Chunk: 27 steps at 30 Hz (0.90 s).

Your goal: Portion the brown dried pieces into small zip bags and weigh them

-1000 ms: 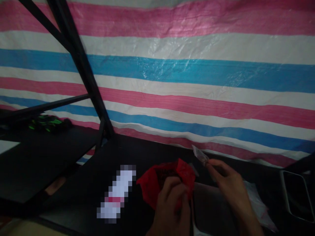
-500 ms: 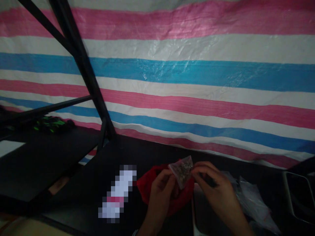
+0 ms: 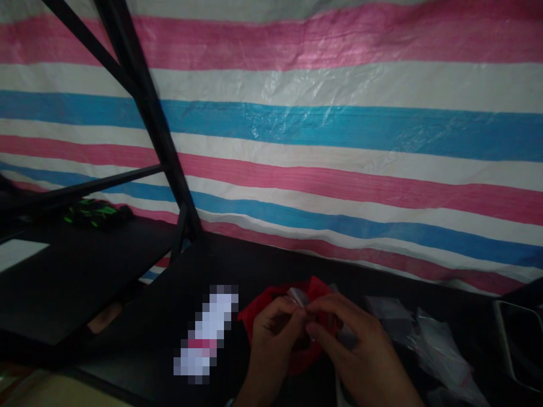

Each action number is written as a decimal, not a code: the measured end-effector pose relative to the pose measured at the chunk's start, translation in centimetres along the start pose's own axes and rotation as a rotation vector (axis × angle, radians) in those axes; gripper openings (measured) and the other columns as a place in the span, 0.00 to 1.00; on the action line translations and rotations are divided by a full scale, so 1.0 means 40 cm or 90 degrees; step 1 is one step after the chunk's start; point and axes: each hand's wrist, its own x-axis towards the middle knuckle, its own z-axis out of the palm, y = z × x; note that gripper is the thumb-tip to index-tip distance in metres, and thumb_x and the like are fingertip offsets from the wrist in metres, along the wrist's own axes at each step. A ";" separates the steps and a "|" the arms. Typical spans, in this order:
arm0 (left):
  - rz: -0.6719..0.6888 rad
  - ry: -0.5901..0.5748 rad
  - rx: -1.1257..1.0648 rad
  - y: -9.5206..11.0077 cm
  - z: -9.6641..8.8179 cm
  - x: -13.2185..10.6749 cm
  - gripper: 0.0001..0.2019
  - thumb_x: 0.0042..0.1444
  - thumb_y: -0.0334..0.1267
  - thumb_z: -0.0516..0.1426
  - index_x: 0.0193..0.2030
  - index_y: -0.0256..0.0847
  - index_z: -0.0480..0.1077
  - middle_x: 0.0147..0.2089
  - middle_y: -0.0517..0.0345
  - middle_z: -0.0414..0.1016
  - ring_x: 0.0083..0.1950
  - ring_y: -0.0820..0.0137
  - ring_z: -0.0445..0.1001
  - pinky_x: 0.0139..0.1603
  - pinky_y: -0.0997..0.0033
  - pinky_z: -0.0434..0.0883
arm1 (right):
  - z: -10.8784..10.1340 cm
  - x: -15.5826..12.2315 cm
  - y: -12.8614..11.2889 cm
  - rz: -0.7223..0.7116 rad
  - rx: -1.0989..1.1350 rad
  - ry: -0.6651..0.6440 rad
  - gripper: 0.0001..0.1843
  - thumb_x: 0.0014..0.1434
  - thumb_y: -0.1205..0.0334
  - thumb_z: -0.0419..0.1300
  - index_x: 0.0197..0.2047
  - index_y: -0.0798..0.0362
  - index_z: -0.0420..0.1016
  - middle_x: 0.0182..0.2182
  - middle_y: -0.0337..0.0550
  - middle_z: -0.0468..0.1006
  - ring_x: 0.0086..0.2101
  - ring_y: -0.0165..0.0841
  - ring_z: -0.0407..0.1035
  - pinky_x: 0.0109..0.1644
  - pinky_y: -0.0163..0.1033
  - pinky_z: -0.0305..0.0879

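Pinching small clear plastic packet point(image 3: 298, 297) between both hands, right over red bag point(image 3: 271, 302). Left hand point(image 3: 271, 339) closing thumb and fingers on packet's left edge; right hand point(image 3: 356, 350) closing fingers on its right edge, fingertips nearly meeting. Red bag lying on dark desk point(image 3: 229, 265), partly hidden behind hands. Loose clear plastic bags point(image 3: 428, 345) lying right of red bag. Striped tarp point(image 3: 322, 141) hanging behind red bag; black frame point(image 3: 144, 107) standing to its left.

The striped sheet point(image 3: 322, 124) is bright and a bit shiny, but the table point(image 3: 237, 265) and both hands are dark and blurry.
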 end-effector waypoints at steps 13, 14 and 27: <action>0.093 -0.070 0.102 -0.016 -0.002 -0.014 0.19 0.65 0.56 0.62 0.33 0.43 0.72 0.32 0.60 0.70 0.31 0.71 0.66 0.34 0.71 0.68 | 0.031 0.016 -0.007 0.041 -0.027 0.073 0.12 0.58 0.54 0.62 0.25 0.48 0.79 0.21 0.37 0.75 0.23 0.33 0.68 0.29 0.36 0.65; 0.100 -0.063 0.108 -0.018 0.000 -0.014 0.19 0.66 0.56 0.61 0.32 0.43 0.70 0.32 0.61 0.70 0.31 0.71 0.66 0.35 0.71 0.68 | 0.036 0.017 -0.003 0.049 -0.029 0.110 0.12 0.57 0.54 0.62 0.24 0.48 0.77 0.21 0.37 0.75 0.22 0.33 0.67 0.28 0.36 0.64; 0.192 -0.008 0.187 -0.007 -0.014 0.011 0.14 0.65 0.45 0.59 0.29 0.45 0.68 0.32 0.58 0.74 0.32 0.67 0.71 0.34 0.69 0.67 | 0.048 0.024 0.070 0.138 0.129 0.121 0.30 0.63 0.33 0.62 0.52 0.50 0.82 0.50 0.53 0.86 0.47 0.45 0.82 0.51 0.47 0.80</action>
